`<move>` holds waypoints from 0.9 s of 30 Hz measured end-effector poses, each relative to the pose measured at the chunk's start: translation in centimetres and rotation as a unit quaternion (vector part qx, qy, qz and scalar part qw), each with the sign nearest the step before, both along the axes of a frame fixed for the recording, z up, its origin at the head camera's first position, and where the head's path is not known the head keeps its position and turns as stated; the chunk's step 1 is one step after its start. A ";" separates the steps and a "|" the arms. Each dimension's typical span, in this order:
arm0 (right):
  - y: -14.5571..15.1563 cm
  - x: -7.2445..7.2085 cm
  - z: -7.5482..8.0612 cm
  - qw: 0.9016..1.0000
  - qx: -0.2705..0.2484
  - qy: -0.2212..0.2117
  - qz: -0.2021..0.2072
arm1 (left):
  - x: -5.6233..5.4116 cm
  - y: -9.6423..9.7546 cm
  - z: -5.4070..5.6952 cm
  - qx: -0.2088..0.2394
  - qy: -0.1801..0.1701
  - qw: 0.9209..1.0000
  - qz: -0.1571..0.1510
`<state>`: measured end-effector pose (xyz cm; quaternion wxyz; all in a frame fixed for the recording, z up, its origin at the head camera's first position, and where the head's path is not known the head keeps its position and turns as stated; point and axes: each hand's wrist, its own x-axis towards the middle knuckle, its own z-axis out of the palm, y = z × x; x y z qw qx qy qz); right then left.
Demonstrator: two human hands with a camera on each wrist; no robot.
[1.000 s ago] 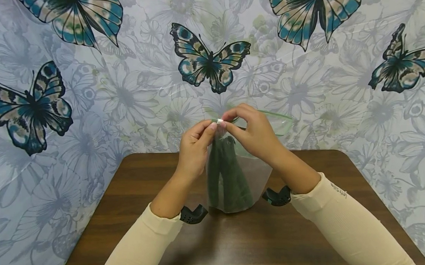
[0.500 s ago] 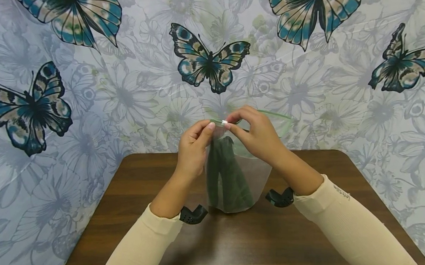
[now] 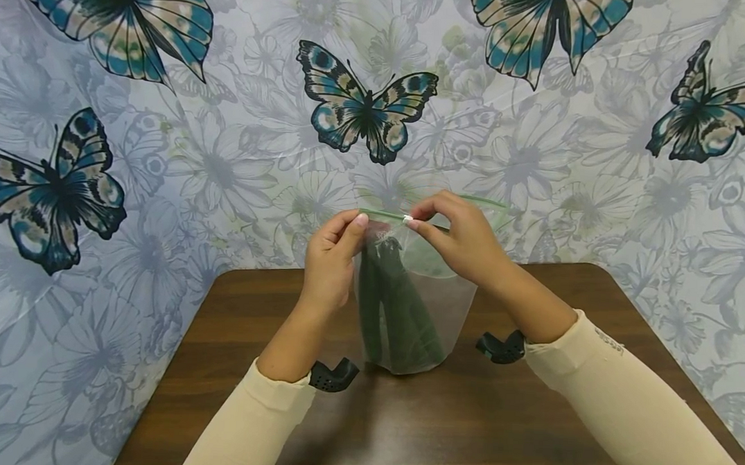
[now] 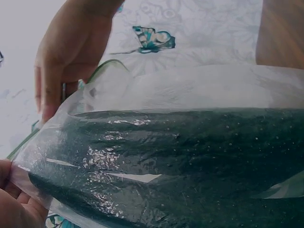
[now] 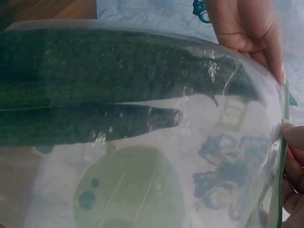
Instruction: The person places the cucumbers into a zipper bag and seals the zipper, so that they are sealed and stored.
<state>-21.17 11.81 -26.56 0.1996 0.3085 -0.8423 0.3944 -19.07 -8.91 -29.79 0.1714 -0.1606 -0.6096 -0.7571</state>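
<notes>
A clear zip bag (image 3: pixel 451 298) stands upright on the table with long dark green cucumbers (image 3: pixel 403 317) inside. In the right wrist view the cucumbers (image 5: pixel 109 71) lie side by side behind the film. My left hand (image 3: pixel 330 258) pinches the bag's top left corner between thumb and forefinger. My right hand (image 3: pixel 462 236) pinches a small white slider (image 3: pixel 407 219) on the green zip (image 3: pixel 382 213). Between the hands the zip runs straight; to the right of the slider, the bag's mouth gapes with its green edge (image 3: pixel 483 201) showing.
The brown wooden table (image 3: pixel 243 338) has rounded far corners and meets a butterfly-print backdrop (image 3: pixel 228 115). Black wrist cameras (image 3: pixel 334 375) sit on both wrists, close to the bag's sides. Light sleeves (image 3: pixel 252 421) cover the forearms.
My right hand has slid rightward along the zip with the slider. My left hand has shifted slightly left with the bag's corner, and the zip stretch between the hands has lengthened.
</notes>
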 end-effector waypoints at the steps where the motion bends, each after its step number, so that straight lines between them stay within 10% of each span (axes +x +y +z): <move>1: 0.1 -0.1 -0.1 1.000 0.002 -0.001 -0.001 | 0.1 -0.1 0.0 0.000 -0.003 1.000 0.000; 27: 5.7 -2.2 -2.2 0.997 0.022 0.053 -0.043 | -0.4 -1.4 -0.2 0.046 -0.027 0.998 0.024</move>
